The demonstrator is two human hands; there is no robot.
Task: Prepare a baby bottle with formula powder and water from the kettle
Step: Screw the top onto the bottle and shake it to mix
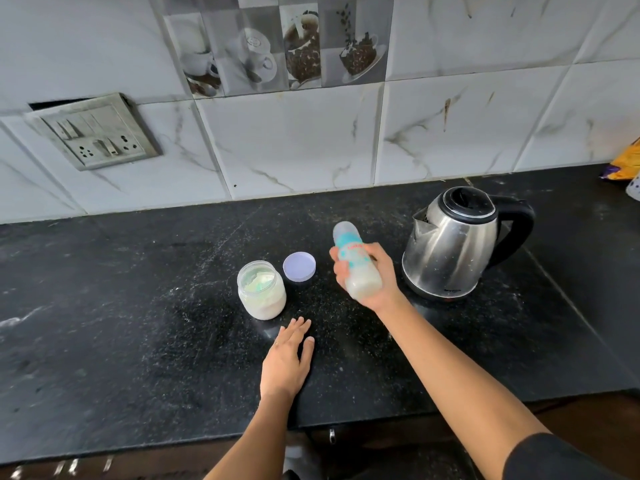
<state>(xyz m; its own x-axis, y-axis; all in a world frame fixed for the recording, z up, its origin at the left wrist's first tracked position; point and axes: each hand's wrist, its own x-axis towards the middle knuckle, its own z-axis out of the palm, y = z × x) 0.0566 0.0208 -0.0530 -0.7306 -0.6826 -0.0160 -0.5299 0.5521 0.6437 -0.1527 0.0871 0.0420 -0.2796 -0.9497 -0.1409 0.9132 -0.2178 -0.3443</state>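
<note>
Formula powder is seen in the open jar on the black counter, its lid set just beside it. Nearby, the left hand is laid flat, fingers spread and holding nothing. Further right, the baby bottle, milky at its base, is gripped tilted above the counter by the right hand, beside the kettle. Liquid could be spilled if the cap is poorly seated, or the jar knocked over.
</note>
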